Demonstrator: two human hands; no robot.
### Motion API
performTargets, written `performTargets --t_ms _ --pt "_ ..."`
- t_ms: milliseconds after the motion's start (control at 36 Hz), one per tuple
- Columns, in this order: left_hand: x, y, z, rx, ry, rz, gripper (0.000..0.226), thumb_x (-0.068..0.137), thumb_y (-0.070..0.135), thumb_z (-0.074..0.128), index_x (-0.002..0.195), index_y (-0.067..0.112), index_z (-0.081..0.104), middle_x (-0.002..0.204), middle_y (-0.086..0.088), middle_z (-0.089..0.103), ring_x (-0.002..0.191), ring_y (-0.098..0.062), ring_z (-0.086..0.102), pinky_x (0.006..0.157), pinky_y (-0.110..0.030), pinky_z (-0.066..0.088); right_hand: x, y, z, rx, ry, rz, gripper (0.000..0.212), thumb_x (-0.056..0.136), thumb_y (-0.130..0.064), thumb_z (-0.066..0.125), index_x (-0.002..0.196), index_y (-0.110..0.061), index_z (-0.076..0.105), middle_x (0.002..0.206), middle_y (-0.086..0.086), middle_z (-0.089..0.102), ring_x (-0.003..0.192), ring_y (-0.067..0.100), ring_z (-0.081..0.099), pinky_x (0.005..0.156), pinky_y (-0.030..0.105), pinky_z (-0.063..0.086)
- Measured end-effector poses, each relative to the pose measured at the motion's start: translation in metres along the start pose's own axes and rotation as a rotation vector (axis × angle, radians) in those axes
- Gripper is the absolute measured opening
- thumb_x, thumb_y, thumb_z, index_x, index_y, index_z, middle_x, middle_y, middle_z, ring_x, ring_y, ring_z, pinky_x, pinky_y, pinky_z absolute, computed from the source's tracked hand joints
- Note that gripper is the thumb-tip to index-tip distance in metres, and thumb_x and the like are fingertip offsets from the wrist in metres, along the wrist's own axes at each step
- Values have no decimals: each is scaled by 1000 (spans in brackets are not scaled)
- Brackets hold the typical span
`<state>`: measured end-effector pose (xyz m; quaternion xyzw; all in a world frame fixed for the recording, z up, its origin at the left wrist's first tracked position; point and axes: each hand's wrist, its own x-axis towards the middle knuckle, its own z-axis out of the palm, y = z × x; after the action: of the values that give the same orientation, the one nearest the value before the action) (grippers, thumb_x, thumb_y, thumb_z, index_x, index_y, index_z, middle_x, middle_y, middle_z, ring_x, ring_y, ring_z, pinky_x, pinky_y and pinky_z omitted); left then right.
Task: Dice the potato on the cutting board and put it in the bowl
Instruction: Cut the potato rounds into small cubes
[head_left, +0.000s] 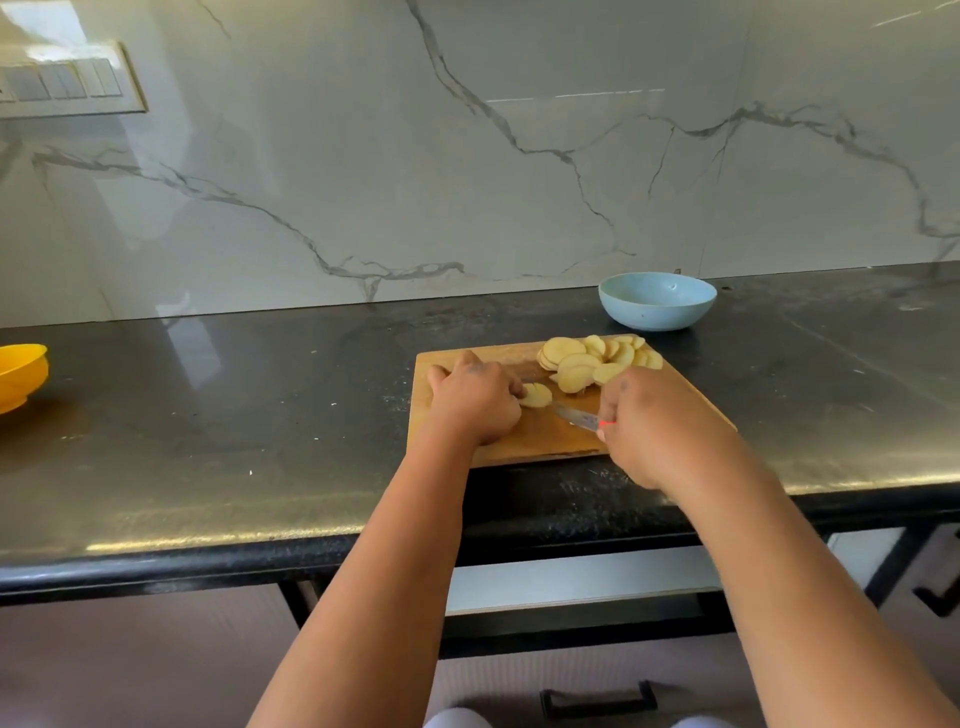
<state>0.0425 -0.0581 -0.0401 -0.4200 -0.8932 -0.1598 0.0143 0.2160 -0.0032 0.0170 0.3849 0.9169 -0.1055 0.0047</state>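
Item: potato slice (536, 395) lying on the cutting board (550, 436) between the hands, the left hand (475, 402) curling its fingers onto it, likely steadying it for the cut. The right hand (641, 415) is gripping the red-handled knife (575, 415), blade pointing toward that slice. Remaining slices (597, 358) are lying fanned just beyond the right hand, apparently awaiting dicing; blue bowl (657, 301) is waiting further beyond on the dark surface (260, 415), nothing visible inside.

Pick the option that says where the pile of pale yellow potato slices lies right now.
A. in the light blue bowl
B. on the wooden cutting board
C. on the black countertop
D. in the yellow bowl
B: the pile of pale yellow potato slices lies on the wooden cutting board; the light blue bowl behind it shows no potato.
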Motion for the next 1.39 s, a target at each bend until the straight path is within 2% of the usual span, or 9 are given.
performTargets --t_ms 306,444,639,750,806,889,972,1139,1389 --pt "-6 2 -3 23 145 21 37 91 13 42 100 28 74 106 3 67 122 -19 40 100 -45 23 2 -1 28 156 172 -101 13 92 -6 55 99 -15 61 94 3 61 83 18 59 67 28 49" --pt "-5 2 -3 58 101 11 37 91 13 41 105 28 72 114 6 65 121 -20 40 96 -44 23 18 -18 36 36 138 -138 26 92 -3 48 73 -17 36 77 1 43 70 16 44 50 24 28" --pt "-5 1 -4 105 68 19 34 93 17 42 106 30 71 115 5 64 122 -20 39 96 -45 23 31 -10 37 59 162 -141 6 97 -11 49 95 -13 54 75 -1 45 63 11 43 64 29 40" --pt "-7 2 -6 81 81 33 36 93 15 41 109 28 71 115 2 64 123 -21 39 102 -47 22 23 -4 17 -55 -51 -50 20 92 -6 58 79 -12 45 75 1 40 71 15 44 73 28 40" --pt "-7 1 -6 57 75 25 38 92 13 41 111 29 70 116 1 63 124 -21 38 104 -48 21 20 -5 6 -87 -127 -15 10 90 -9 63 90 -12 54 83 3 48 86 19 52 79 29 44" --pt "-6 -1 -6 37 62 11 41 93 14 40 113 32 70 121 2 62 126 -21 37 103 -47 21 16 2 4 -4 27 -59 22 92 -11 62 113 -16 60 104 4 60 96 21 60 81 31 52" --pt "-5 -3 -5 40 47 15 40 95 17 39 113 34 70 123 4 62 125 -21 37 104 -48 21 9 4 14 105 249 -125 18 94 -10 59 110 -18 60 95 3 61 84 18 60 64 27 46" --pt "-7 -1 -5 23 73 9 39 93 14 41 106 33 71 114 3 65 124 -20 38 100 -45 22 40 -12 29 82 82 -77 18 96 -9 53 113 -12 57 88 0 54 84 17 55 75 28 43" --pt "-2 -3 -3 -5 76 1 40 93 13 40 106 34 72 115 7 66 123 -20 39 100 -46 22 40 -5 51 203 387 -219 14 97 -10 47 89 -17 56 75 0 56 69 15 56 57 32 46"
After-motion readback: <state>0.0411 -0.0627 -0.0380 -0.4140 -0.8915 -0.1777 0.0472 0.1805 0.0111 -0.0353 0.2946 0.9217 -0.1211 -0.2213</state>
